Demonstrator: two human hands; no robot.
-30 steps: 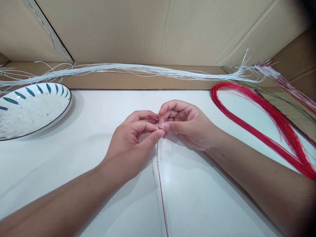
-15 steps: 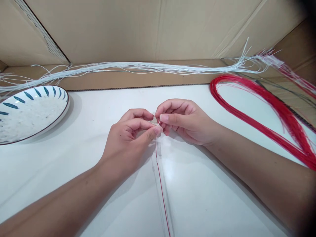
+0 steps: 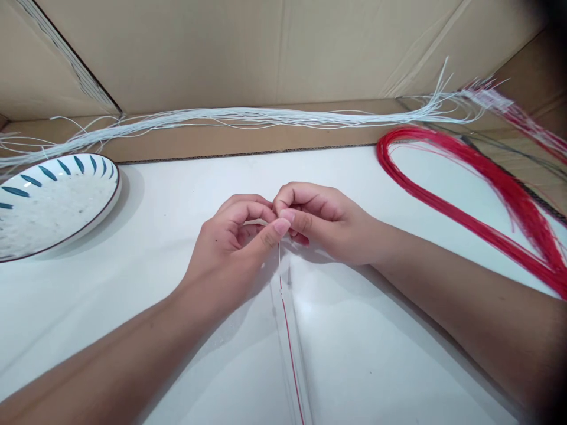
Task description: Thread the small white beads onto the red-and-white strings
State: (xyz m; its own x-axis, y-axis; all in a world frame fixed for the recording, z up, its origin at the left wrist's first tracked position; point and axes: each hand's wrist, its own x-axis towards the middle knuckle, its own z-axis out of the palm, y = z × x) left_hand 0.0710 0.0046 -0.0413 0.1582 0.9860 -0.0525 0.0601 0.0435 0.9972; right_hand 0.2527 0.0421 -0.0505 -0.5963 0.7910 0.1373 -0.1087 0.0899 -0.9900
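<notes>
One red-and-white cord (image 3: 290, 345) is pinched between left hand (image 3: 230, 248) and right hand (image 3: 341, 227), its far end hidden, the red bundle (image 3: 496, 177) at right untouched.

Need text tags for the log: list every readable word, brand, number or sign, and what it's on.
None readable.
Plate: painted blue-green strokes, no lettering seen.
Cardboard wall: no print seen.
Wrapped red-and-white strand bundle: too blurred to tell.
</notes>
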